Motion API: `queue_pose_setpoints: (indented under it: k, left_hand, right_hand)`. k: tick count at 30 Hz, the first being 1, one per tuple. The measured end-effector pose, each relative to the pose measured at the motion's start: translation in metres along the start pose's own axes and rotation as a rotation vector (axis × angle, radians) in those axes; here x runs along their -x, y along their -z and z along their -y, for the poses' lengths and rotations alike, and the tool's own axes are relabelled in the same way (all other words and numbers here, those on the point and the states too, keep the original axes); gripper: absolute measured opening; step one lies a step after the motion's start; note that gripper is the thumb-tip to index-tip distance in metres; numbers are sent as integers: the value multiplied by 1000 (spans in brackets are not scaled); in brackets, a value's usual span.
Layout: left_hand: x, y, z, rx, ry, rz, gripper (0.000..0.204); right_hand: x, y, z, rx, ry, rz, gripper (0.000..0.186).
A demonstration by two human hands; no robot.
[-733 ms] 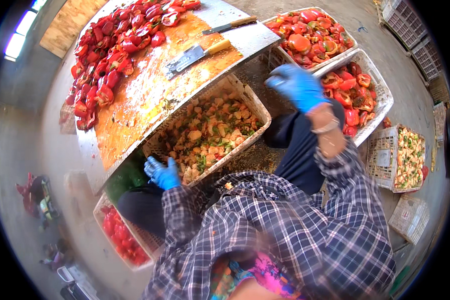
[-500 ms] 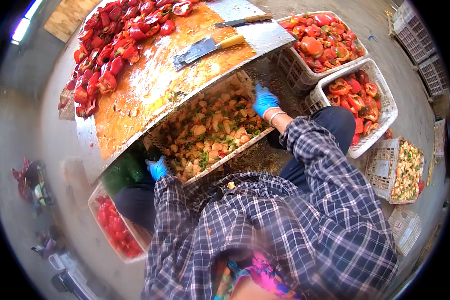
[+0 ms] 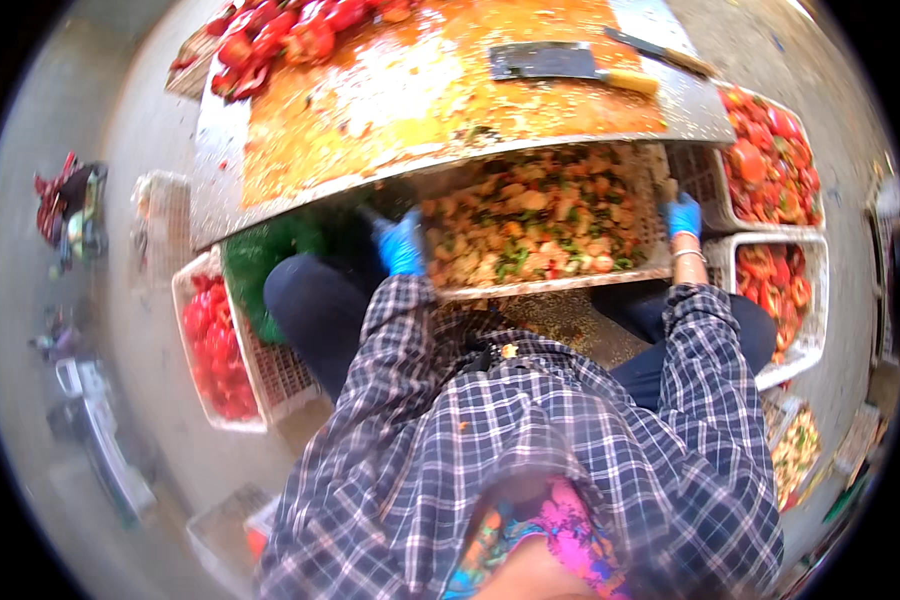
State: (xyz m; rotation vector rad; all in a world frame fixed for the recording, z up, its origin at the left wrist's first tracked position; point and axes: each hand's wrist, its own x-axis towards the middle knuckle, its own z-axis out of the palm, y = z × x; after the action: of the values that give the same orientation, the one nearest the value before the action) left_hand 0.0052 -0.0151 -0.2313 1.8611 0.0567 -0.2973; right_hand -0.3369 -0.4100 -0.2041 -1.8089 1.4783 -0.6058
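A light plastic crate (image 3: pixel 560 290) sits between my knees, partly under the table's near edge, filled with pepper cores and scraps (image 3: pixel 530 215) in pale, green and red bits. My left hand (image 3: pixel 401 246), in a blue glove, grips its left end; those fingertips are slightly smeared by motion. At the right end, my blue-gloved right hand (image 3: pixel 683 217) is closed on the rim. The table's edge hides the crate's far side. On the orange board (image 3: pixel 400 90) above lie a cleaver (image 3: pixel 550 62) with a wooden handle and a second knife (image 3: pixel 660 50).
Halved red peppers (image 3: pixel 290 35) are heaped at the board's far left. Crates of red peppers stand at my right, one far (image 3: pixel 818 200) and one nearer (image 3: pixel 820 330). Another red pepper crate (image 3: pixel 260 400) and a green mesh bag (image 3: pixel 260 260) are at my left.
My view has turned, so the table and crates appear shifted and more level. Both hands stay at the ends of the scrap crate, which now lies straighter before me.
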Motion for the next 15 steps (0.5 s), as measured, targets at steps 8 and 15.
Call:
queue_pose_setpoints:
  k: [8,15]
  left_hand:
    - [73,10,-86,-875,-203,220,83]
    - [106,73,-153,-800,-533,760,38]
  right_hand:
    - [58,-16,80,772,105,-276,61]
    - [230,-52,146,636,654,533,44]
